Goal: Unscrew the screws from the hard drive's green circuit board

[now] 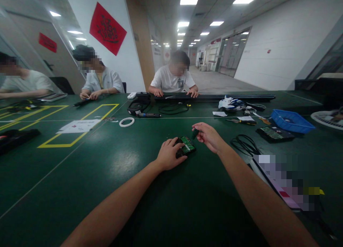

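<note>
A small black device with a bare green circuit board lies on the green table in front of me. My left hand holds it from the left, thumb along the near edge and fingers over its far side and top. In my right hand is a screwdriver with a dark handle, pinched between thumb and fingers. It slants down toward the right part of the board. The tip is too small to make out, so whether it touches a screw I cannot tell.
To the right are a coiled black cable, a second circuit-board device, a blue tray, pliers and gloves. A tape roll lies left. Across the table a person leans over long black bars.
</note>
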{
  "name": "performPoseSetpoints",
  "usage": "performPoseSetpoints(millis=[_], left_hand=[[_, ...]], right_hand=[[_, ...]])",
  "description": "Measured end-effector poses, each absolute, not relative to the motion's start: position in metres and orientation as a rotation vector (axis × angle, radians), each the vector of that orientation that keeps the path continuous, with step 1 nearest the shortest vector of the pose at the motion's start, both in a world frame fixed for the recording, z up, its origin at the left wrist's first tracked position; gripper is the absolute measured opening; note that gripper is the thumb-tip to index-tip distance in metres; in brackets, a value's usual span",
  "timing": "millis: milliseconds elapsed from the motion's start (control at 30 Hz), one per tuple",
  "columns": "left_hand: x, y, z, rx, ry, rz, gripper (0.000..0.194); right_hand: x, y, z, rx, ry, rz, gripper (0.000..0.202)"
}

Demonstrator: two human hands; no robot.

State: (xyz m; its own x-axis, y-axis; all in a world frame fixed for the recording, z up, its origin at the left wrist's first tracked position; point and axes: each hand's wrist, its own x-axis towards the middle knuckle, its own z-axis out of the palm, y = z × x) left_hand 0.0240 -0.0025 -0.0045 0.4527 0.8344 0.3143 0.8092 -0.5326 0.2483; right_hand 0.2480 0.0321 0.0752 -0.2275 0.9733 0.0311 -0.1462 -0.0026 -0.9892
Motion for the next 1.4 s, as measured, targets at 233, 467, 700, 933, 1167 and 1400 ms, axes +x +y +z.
performPoseSetpoints(millis=[233,467,700,933,1167,1400], left_hand=[[0.025,-0.003,-0.004,2.625,1.480,0.638,0.061],[0.024,-0.003,-0.003,2.625,1.482,0.630,0.061],[0.026,-0.005,-0.002,2.614,1.503,0.618,0.060],[0.025,-0.006,0.000,2.606,1.483,0.622,0.060],[0.025,-0.004,-0.003,2.599,1.493,0.615,0.060],[0.025,-0.004,-0.003,2.614,1.488,0.622,0.060]], right_hand=[[0.250,0.032,0.077,-0.960,-1.265,1.484,0.025],[0.249,0.033,0.076,-0.944,-1.134,1.601,0.019],[0.247,0.026,0.084,-0.923,-1.081,1.655,0.015],[0.248,0.026,0.084,-0.904,-1.150,1.673,0.019],[0.254,0.034,0.077,-0.984,-1.253,1.529,0.025],[0.252,0.030,0.080,-0.932,-1.229,1.636,0.024]])
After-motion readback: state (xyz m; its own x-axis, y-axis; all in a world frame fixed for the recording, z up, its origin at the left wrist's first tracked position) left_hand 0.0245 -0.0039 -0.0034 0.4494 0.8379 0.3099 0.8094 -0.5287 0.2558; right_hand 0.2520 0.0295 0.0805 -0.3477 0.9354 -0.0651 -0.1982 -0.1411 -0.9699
